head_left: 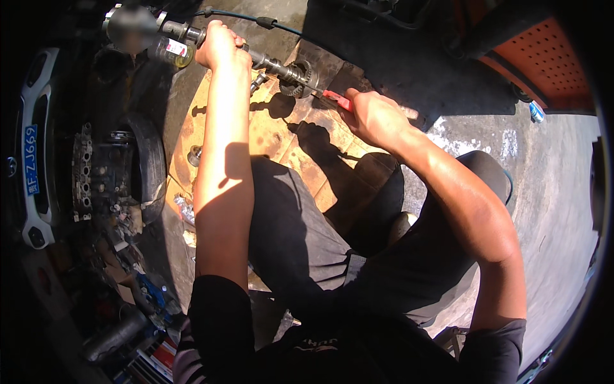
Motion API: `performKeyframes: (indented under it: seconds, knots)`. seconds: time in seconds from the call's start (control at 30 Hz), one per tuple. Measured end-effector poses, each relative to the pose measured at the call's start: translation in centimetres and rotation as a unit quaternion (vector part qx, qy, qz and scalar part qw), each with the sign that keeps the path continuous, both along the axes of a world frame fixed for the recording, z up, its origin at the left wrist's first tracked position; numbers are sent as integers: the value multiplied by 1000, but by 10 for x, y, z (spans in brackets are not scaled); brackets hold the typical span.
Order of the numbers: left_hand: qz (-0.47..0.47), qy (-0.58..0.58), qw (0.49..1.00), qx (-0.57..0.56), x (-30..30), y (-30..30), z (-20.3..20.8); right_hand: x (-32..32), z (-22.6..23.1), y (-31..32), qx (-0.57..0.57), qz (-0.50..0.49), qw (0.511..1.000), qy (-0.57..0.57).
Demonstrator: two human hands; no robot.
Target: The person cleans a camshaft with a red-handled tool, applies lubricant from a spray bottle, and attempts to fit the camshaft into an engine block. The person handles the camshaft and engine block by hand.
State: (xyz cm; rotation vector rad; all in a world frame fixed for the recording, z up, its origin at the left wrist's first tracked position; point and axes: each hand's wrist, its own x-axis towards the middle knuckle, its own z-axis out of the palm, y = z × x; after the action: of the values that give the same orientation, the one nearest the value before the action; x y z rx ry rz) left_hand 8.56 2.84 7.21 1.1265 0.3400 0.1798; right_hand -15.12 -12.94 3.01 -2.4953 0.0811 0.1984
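Observation:
A long metal shaft [268, 63] slants across the top of the view, with a toothed gear [298, 77] at its right end. My left hand [222, 46] is closed around its middle. Its far left end carries a round metal part [110, 24], partly blurred. In my right hand [379, 118] is a red-handled tool [337, 100] with a thin dark shank; its tip meets the shaft's end by the gear. Whether it is a screwdriver or pliers I cannot tell. Stained cardboard [183, 148] lies below, in bright sun with my shadow on it.
A bottle of yellowish liquid [173, 52] stands beside the shaft's left part. A teal cable [286, 29] runs behind. At left are a white car bumper [29, 221], a metal engine part [84, 173] and a tyre [155, 160]. An orange perforated panel [534, 61] and blue can [536, 112] are at right.

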Motion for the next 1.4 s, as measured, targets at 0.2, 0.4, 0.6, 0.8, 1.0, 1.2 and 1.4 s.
performKeyframes:
  seconds: [0.2, 0.4, 0.6, 0.8, 1.0, 1.2, 1.4]
  knots:
    - [14, -14, 1000, -14, -5, -4, -2, 1, -1, 4, -16, -14, 1000, -6]
    - [5, 28, 999, -24, -5, -3, 1, 9, 1, 5, -28, -20, 999, 17]
    - [-20, 31, 998, -54, -28, -3, 23, 8, -11, 3, -46, -22, 994, -96]
    - [29, 58, 996, -56, -15, -3, 17, 8, -8, 4, -34, -12, 995, -88]
    - [75, 45, 996, -33, 8, 2, 1, 9, -5, 4, -38, -5, 996, -83]
    - [15, 73, 994, -76, -36, -10, 30, 4, -4, 3, -48, -13, 995, -84]
    - [19, 88, 993, -82, -34, -12, 29, 3, 0, 6, -47, -23, 996, -70]
